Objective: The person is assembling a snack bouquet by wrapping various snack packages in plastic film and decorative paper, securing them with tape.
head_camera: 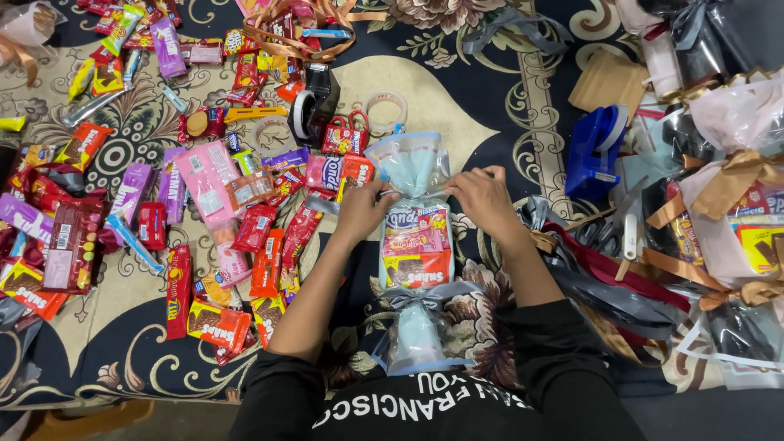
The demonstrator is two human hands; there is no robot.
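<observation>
Two hands are on the job, both pinching at the upper neck of a clear cellophane snack bundle point(416, 245) lying lengthwise between the forearms on the patterned carpet point(457, 106). Left hand point(362, 208) has its fingers curled tight, gripping the gathered wrap from that side; right hand point(483, 194) mirrors it, fingertips closed on the same cinched spot. Just past the fingers the pale blue wrap end point(408, 162) fans out, and nearer the body a grey ribbon bow point(425, 296) ties off the other neck. Inside sit flat red, pink and orange packets. Off to the left hand's side, a wide scatter of loose snack packets point(204, 204), red, purple and pink. Beyond the left hand, a black tape dispenser point(314, 104). Out past the right hand, a blue tape dispenser point(596, 151) and finished wrapped bundles point(735, 188) with gold-brown bows.
</observation>
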